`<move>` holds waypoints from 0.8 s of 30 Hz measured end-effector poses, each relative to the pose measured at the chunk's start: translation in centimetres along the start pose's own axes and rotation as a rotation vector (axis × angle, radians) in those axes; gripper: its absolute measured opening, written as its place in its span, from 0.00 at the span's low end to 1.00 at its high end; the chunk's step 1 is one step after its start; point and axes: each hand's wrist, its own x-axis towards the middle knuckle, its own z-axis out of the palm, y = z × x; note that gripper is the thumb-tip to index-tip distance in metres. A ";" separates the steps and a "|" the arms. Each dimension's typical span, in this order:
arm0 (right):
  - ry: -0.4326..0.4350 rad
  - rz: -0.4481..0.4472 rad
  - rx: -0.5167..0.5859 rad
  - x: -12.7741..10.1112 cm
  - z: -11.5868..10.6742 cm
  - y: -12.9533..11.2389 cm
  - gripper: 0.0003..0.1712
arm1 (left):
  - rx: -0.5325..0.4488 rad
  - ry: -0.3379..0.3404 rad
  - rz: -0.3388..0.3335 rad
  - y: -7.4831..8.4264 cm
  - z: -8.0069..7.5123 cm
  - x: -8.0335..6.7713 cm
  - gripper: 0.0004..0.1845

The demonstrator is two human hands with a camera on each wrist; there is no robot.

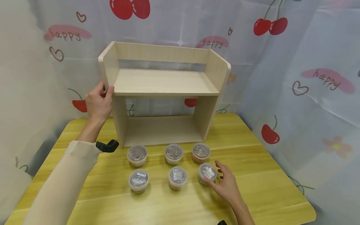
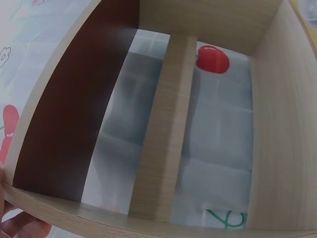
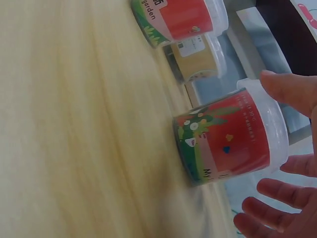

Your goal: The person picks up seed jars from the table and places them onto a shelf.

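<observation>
A pale wooden two-tier shelf [image 1: 166, 94] stands at the back of the table. My left hand [image 1: 98, 101] grips its left side panel, thumb in front and fingers bent behind the edge; in the left wrist view that panel's edge [image 2: 74, 213] runs past my fingers. Toward the front right is a lidded plastic tub [image 1: 207, 173] with a red, flower-printed label [image 3: 233, 134]. Around it my right hand [image 1: 226, 184] is spread, thumb at the near side of the lid, other fingers apart on the far right. The right wrist view shows the thumb close to the lid; contact is unclear.
Several more lidded tubs stand before the shelf in two rows, among them a front middle tub [image 1: 177, 178], a front left tub [image 1: 139, 180] and a back right tub [image 1: 201, 152]. The yellow wood-grain table [image 1: 270, 187] meets a printed cloth [image 1: 309, 103] behind and at the right.
</observation>
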 end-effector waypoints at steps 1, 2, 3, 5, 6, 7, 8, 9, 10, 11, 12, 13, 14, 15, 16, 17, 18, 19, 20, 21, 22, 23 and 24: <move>-0.013 0.008 0.013 0.0 0.1 0.1 0.50 | 0.005 0.005 -0.001 -0.1 0.0 -0.1 0.18; -0.024 0.014 0.028 0.1 0.2 0.1 0.51 | 0.011 0.009 -0.003 -0.1 0.0 -0.1 0.18; -0.032 0.016 0.041 0.1 0.3 0.1 0.52 | 0.012 0.012 -0.003 -0.1 0.0 -0.1 0.18; -0.041 0.017 0.061 0.1 0.5 0.2 0.53 | 0.011 0.019 0.002 -0.2 0.0 -0.2 0.18; -0.044 0.017 0.068 0.2 0.6 0.2 0.53 | 0.008 0.021 0.005 -0.1 0.0 -0.2 0.18; -0.044 0.016 0.072 0.2 0.7 0.3 0.53 | 0.005 0.022 0.007 -0.1 0.1 -0.2 0.18; -0.044 0.013 0.077 0.1 0.7 0.3 0.53 | 0.003 0.023 0.008 -0.1 0.1 -0.3 0.18; -0.044 0.013 0.078 0.1 0.8 0.4 0.53 | 0.000 0.024 0.010 -0.1 0.2 -0.3 0.18; -0.045 0.008 0.078 0.2 0.8 0.4 0.53 | -0.001 0.027 0.012 -0.1 0.2 -0.3 0.19; -0.046 0.005 0.077 0.2 0.9 0.4 0.53 | -0.002 0.031 0.013 -0.2 0.2 -0.2 0.19; -0.046 0.003 0.078 0.2 1.0 0.4 0.53 | -0.001 0.035 0.014 -0.2 0.2 -0.2 0.19; -0.046 0.003 0.079 0.2 1.0 0.5 0.53 | 0.000 0.039 0.016 -0.2 0.2 -0.2 0.20; -0.046 0.003 0.080 0.1 1.1 0.5 0.53 | 0.003 0.043 0.019 -0.3 0.2 -0.3 0.20; -0.043 0.008 0.082 0.1 1.1 0.6 0.52 | 0.005 0.043 0.018 -0.3 0.2 -0.3 0.20; -0.040 0.012 0.085 0.0 1.2 0.6 0.52 | 0.005 0.044 0.020 -0.4 0.2 -0.3 0.21; -0.035 0.022 0.092 0.0 1.3 0.6 0.51 | 0.007 0.044 0.021 -0.4 0.2 -0.4 0.21; -0.031 0.033 0.099 -0.1 1.3 0.7 0.51 | 0.008 0.041 0.021 -0.4 0.2 -0.4 0.21; -0.027 0.044 0.107 -0.1 1.4 0.7 0.50 | 0.009 0.040 0.023 -0.4 0.2 -0.5 0.21; -0.023 0.056 0.115 -0.2 1.4 0.7 0.49 | 0.008 0.038 0.026 -0.5 0.2 -0.5 0.22; -0.020 0.069 0.120 -0.2 1.5 0.8 0.48 | 0.006 0.037 0.028 -0.5 0.2 -0.6 0.22; -0.017 0.078 0.126 -0.2 1.6 0.8 0.47 | 0.006 0.037 0.031 -0.5 0.3 -0.6 0.22; -0.014 0.087 0.132 -0.2 1.6 0.8 0.47 | 0.004 0.037 0.034 -0.5 0.3 -0.6 0.22; -0.012 0.094 0.137 -0.2 1.7 0.8 0.46 | 0.003 0.037 0.036 -0.5 0.2 -0.6 0.23</move>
